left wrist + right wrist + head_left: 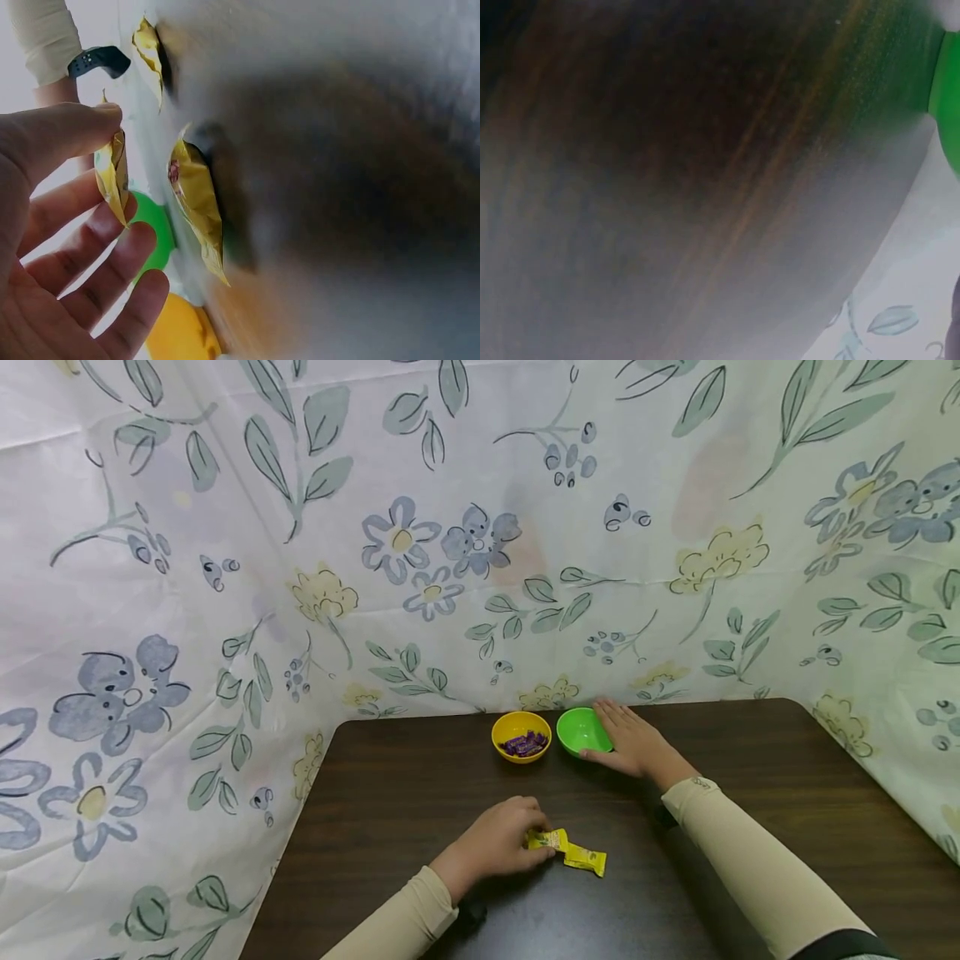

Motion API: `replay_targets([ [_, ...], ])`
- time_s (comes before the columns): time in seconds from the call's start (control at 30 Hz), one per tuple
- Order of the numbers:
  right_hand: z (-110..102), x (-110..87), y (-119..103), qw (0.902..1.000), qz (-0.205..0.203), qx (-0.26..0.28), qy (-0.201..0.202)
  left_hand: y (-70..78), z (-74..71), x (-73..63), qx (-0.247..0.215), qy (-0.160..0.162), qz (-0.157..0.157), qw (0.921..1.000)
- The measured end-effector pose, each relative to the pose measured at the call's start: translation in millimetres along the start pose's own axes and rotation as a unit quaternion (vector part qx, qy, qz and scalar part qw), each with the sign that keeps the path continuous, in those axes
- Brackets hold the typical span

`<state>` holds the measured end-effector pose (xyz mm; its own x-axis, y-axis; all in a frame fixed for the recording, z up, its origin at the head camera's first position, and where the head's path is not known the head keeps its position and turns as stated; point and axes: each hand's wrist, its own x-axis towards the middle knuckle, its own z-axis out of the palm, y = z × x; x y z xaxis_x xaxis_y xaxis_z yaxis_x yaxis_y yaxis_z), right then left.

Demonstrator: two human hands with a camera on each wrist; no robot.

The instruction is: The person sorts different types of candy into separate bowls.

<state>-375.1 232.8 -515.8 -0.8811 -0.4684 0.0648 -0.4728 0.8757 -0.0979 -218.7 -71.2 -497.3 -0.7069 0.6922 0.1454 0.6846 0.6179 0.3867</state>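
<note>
Between thumb and fingertips my left hand [498, 839] pinches a yellow-wrapped candy [112, 176], its other fingers spread in the left wrist view. Beside it on the table lie a second yellow candy [199, 202] and a further wrapped candy [150, 56]. A small green bowl [581, 732] stands near the table's back edge. Against its right side rests my right hand [633, 739], fingers extended along the far side and thumb at the near rim. Only part of the green bowl [949, 105] shows at the right wrist view's edge.
Just left of the green bowl is a yellow bowl [510, 723] with several purple-wrapped candies [525, 744] inside. The dark wooden table [405, 785] ends at a flower-patterned cloth [435, 652] hanging behind and at both sides.
</note>
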Motion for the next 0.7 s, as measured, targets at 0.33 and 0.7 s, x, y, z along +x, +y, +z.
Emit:
replay_targets([
  [0.33, -3, 2.0, -2, 1.0, 0.003, 0.004, -0.007, -14.7, -8.6, 16.5, -0.026, 0.005, -0.021, 0.9994],
  [0.7, -7, 1.3, -5, 0.9997, 0.01, 0.009, -0.02, -22.5, -16.7, 27.9, -0.038, 0.021, -0.06, 0.9972],
])
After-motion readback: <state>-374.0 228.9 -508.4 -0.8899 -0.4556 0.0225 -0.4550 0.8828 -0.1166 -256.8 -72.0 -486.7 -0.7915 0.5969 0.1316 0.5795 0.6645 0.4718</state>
